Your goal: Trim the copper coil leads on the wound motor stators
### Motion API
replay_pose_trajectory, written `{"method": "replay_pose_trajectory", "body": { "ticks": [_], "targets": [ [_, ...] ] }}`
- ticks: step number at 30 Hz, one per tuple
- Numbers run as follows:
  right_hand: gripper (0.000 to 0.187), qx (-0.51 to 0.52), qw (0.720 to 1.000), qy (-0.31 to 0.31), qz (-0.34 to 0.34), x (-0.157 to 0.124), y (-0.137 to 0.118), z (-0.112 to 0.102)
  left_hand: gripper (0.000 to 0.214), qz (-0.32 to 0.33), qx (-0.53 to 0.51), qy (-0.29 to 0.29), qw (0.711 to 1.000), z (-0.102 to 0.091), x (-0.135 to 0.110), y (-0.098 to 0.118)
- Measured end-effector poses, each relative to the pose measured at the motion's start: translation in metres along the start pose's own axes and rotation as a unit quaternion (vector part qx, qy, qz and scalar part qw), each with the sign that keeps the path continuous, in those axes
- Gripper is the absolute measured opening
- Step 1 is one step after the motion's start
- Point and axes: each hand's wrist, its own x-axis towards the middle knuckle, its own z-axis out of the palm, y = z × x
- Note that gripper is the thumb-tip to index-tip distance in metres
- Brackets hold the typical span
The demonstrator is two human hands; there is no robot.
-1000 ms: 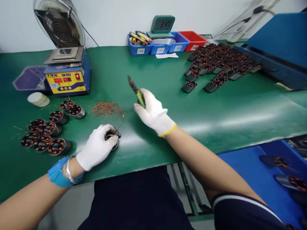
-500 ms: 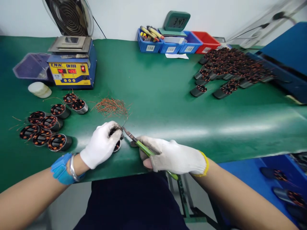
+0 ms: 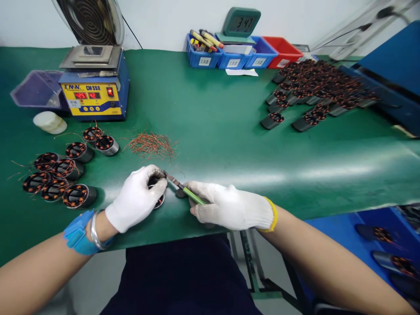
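My left hand (image 3: 137, 197), in a white glove, is closed round a motor stator (image 3: 159, 201) on the green bench, covering most of it. Only part of the stator's metal rim and copper windings shows below the fingers. My right hand (image 3: 226, 205), gloved with a yellow cuff, grips green-handled cutting pliers (image 3: 193, 195). The tips of the pliers meet the left fingertips at the top of the stator; whether a wire lies between the jaws is too small to tell. Just beyond the hands lies a pile of cut copper wire pieces (image 3: 152, 145).
Several stators (image 3: 80, 195) stand at the left, and a large cluster of them (image 3: 315, 87) fills the back right. A blue-and-yellow CM558 unit (image 3: 93, 96) sits back left. Small bins (image 3: 205, 60) and a clock (image 3: 242, 22) line the wall. A blue crate (image 3: 348, 223) is below right.
The right hand has shifted slightly left and its fingers have closed further round the plier handles. A wire that stuck up at the plier tips no longer shows there.
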Motion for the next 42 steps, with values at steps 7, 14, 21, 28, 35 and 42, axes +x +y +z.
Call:
{"method": "replay_pose_trajectory", "body": {
  "ticks": [7,14,21,28,35,42],
  "targets": [
    [0.036,0.357,0.932,0.010,-0.065,0.028,0.007,-0.012,0.041,-0.007,0.262,-0.060,0.963,-0.017,-0.013,0.002],
    [0.032,0.213,0.971,-0.047,-0.098,0.068,-0.011,-0.020,0.028,0.298,0.239,-0.024,0.924,-0.012,-0.005,-0.011],
    [0.038,0.224,0.964,0.108,-0.099,0.059,-0.004,-0.014,0.019,0.195,0.251,0.072,0.945,-0.016,-0.008,-0.006],
    [0.046,0.260,0.950,0.139,-0.102,0.059,-0.003,-0.009,0.011,0.150,-0.158,0.037,0.975,-0.048,-0.005,-0.017],
    [0.037,0.205,0.953,0.162,-0.151,0.054,-0.013,-0.001,0.063,0.135,0.102,-0.023,0.985,-0.021,0.000,-0.006],
    [0.040,0.153,0.951,0.219,-0.155,0.056,-0.007,0.003,0.022,0.050,0.121,-0.022,0.991,-0.036,-0.007,-0.002]
  ]
}}
